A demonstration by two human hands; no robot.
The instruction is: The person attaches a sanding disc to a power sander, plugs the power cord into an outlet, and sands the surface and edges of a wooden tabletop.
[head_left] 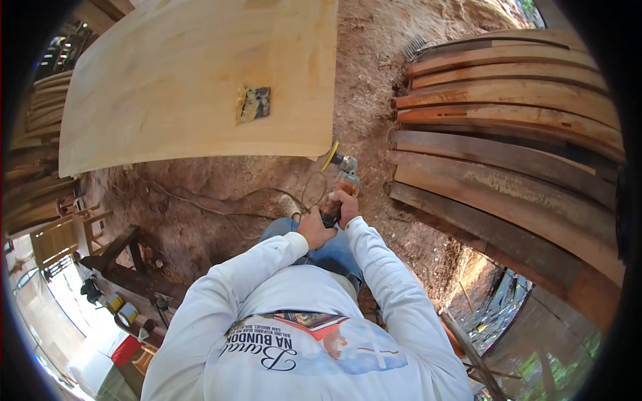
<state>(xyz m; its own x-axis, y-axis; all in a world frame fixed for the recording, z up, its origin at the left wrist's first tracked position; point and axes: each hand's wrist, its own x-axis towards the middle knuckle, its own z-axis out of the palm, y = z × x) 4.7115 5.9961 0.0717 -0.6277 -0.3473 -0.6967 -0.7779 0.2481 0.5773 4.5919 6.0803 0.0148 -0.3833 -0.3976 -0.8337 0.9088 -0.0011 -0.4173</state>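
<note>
An orange and grey angle grinder (346, 175) with a yellow disc (330, 156) is held out in front of me. The disc sits at the near right corner of a large pale plywood panel (187, 80). My right hand (346, 204) grips the grinder's body from the right. My left hand (314, 230) is closed around its rear end, just behind the right hand. Both arms wear white long sleeves. The grinder's cable (221, 200) trails left across the ground.
A worn piece of sandpaper (253, 103) lies on the panel. Stacked long planks (508, 134) fill the right side. Sawdust-covered ground (374, 73) lies between them. A dark wooden bench (127, 267) with tape rolls stands at the lower left, with wooden frames (40, 113) beyond.
</note>
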